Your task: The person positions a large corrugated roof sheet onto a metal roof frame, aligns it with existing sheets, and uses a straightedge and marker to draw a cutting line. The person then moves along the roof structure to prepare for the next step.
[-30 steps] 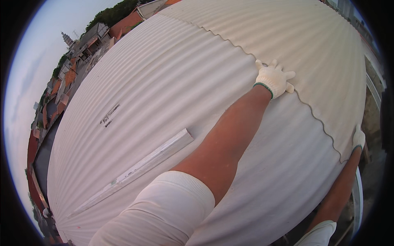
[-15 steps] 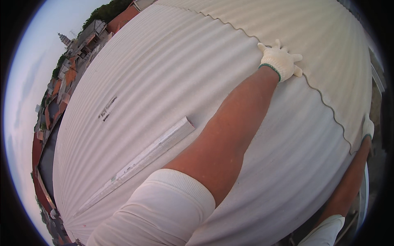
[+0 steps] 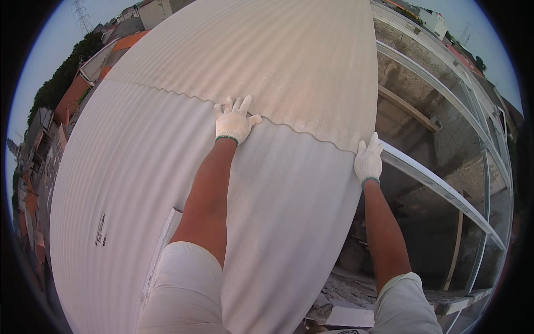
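Note:
Two corrugated roofing sheets overlap along a wavy seam, the upper sheet (image 3: 295, 61) lying over the edge of the lower sheet (image 3: 278, 206). My left hand (image 3: 235, 121), in a cream knitted glove with a green cuff, rests on this seam with its fingers spread. At the right-hand end of the seam, my right hand (image 3: 368, 158), gloved alike, grips the side edge of the sheets; its fingers point forward and part of them is hidden by the edge. A long whitish metal strip (image 3: 161, 245) lies on the lower sheet beside my left forearm.
Right of the sheets, an open roof frame of pale metal beams (image 3: 439, 183) spans a deep drop between rough concrete walls (image 3: 411, 50). A wooden batten (image 3: 409, 108) crosses below. Rooftops and trees (image 3: 69, 69) lie beyond the left edge.
My view has swung to the right, bringing the open frame and my right hand fully into sight. My left hand stays on the seam; my right hand remains at the sheet edge.

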`<action>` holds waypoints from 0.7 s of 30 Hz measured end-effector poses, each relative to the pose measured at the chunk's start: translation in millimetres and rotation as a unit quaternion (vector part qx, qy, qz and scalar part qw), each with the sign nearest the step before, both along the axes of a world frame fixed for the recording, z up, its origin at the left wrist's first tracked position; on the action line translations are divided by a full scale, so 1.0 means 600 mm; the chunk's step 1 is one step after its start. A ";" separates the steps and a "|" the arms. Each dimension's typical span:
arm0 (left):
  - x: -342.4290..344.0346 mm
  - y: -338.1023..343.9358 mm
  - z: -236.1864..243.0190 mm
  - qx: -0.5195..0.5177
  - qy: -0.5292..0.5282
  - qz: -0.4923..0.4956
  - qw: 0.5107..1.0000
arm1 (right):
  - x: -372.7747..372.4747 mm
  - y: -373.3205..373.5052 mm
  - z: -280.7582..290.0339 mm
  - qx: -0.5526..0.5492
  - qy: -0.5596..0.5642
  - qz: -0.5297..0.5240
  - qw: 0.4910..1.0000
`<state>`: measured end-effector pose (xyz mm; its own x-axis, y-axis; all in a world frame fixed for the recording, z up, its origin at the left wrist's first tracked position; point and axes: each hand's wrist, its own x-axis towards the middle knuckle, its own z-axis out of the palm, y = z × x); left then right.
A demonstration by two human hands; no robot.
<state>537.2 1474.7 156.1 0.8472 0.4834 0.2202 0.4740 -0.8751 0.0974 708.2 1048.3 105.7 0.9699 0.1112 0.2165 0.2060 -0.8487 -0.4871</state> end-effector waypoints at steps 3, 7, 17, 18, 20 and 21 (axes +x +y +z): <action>-0.057 -0.034 -0.004 -0.009 0.034 0.007 0.999 | -0.010 0.014 0.028 0.018 -0.001 -0.007 1.000; -0.239 -0.163 -0.016 -0.021 0.070 0.006 0.997 | -0.013 0.013 0.045 0.034 0.025 -0.018 0.999; -0.872 -0.631 -0.028 -0.072 0.073 0.029 0.994 | -0.228 -0.035 0.024 -0.066 -0.033 0.005 0.997; -0.920 -0.672 -0.024 -0.075 0.089 0.041 0.992 | -0.267 -0.048 0.020 -0.073 -0.033 0.019 0.997; -0.983 -0.724 -0.024 -0.086 0.090 0.057 0.991 | -0.331 -0.064 0.021 -0.091 -0.018 0.035 0.995; -1.012 -0.746 -0.025 -0.096 0.077 0.062 0.990 | -0.362 -0.074 0.025 -0.084 -0.026 0.050 0.995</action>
<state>-70.2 1026.8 141.0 0.7948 0.6067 -0.0141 0.5994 -0.7811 0.1748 491.2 1003.9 120.5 0.9405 0.2449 0.2357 0.3139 -0.8916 -0.3262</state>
